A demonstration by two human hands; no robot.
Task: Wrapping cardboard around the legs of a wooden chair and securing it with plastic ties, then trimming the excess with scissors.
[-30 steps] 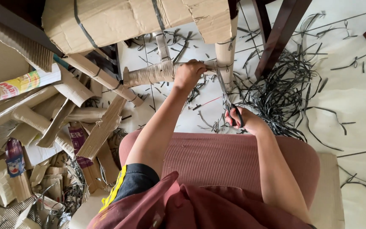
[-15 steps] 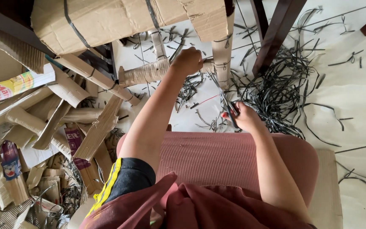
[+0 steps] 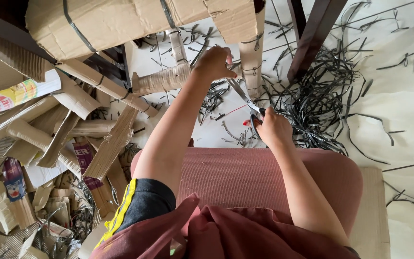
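fingers (image 3: 257, 120) closed around scissors (image 3: 243, 98)

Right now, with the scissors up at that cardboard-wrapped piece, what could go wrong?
The scissors in the right hand point toward the left hand, which grips the cardboard-wrapped rail close to the tips; a slip could nick a finger. The blades may also bite through the cardboard into whatever it covers. Cut black strapping litters the floor, a likely snag or slipping hazard underfoot.

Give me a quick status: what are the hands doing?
Right hand gripping scissors. Left hand holding cardboard-wrapped rail. Cut black straps piled alongside, nothing blocking.
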